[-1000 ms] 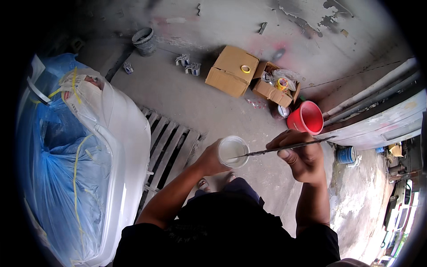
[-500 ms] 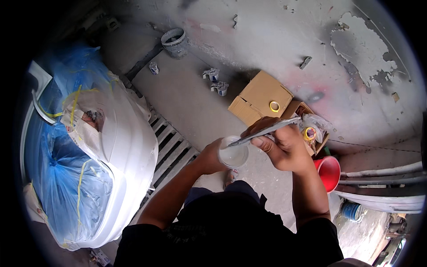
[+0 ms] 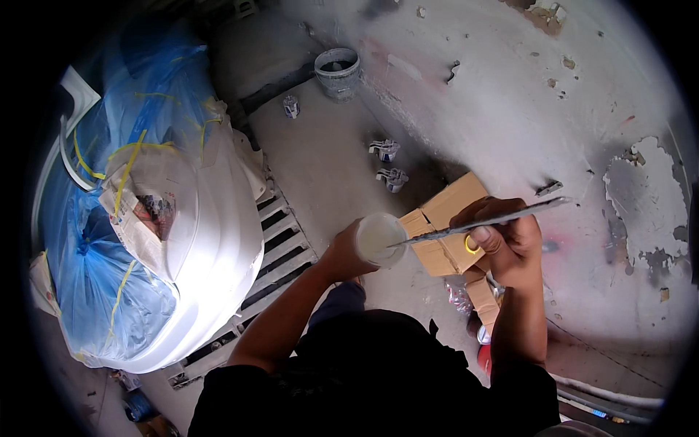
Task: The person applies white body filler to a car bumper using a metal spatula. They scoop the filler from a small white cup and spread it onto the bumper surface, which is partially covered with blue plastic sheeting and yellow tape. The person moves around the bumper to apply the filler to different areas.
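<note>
My left hand (image 3: 344, 253) is wrapped round a clear plastic cup (image 3: 381, 227) with pale, milky contents. From the right, my right hand (image 3: 515, 240) grips a long, flat grey stirring stick (image 3: 455, 229) between thumb and fingers. The stick's lower end meets the cup at its right side; whether it dips into the contents is hard to tell. Its other end sticks out past my right hand, and a smeared grey coating covers it.
On the left a white car body part (image 3: 222, 240) is covered with blue plastic sheeting (image 3: 95, 284), beside a slatted rack (image 3: 280, 244). Ahead are a grey bucket (image 3: 338, 84) and several small cups. A cardboard box (image 3: 437, 251) lies under my right hand, near the stained wall (image 3: 502, 95).
My view has turned, and the red bucket has nearly gone behind my right arm. The stick has moved right, with more of it showing beyond my hand. Both grips stay closed.
</note>
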